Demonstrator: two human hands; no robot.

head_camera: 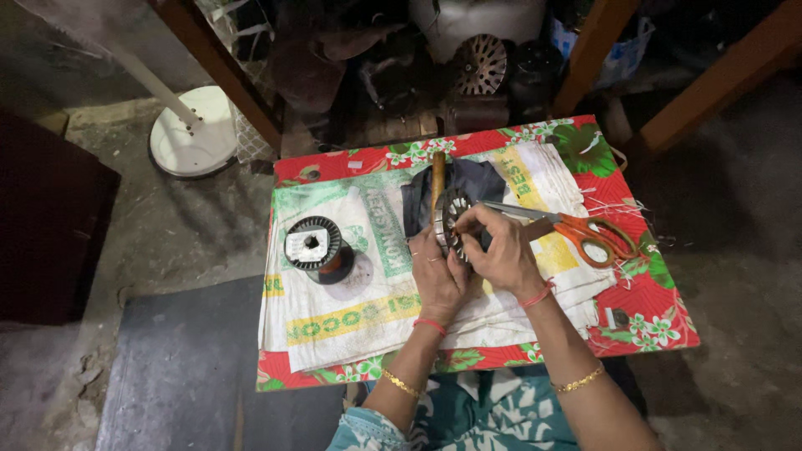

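Both hands meet over the table (643, 309): the left hand (436, 276) cups a round slotted metal core (454, 224) while the right hand (501, 250) pinches its rim. Orange-handled scissors (585, 234) lie just right of them on a printed sack (376, 309), and a wire spool (315, 246) stands to the left.

Likely a repair workshop: motor parts (480, 63), fan base (194, 134).

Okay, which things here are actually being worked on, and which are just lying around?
In hand:
left hand and right hand on the round slotted metal core

Lying about:
orange-handled scissors
wire spool
wooden stick
dark cloth
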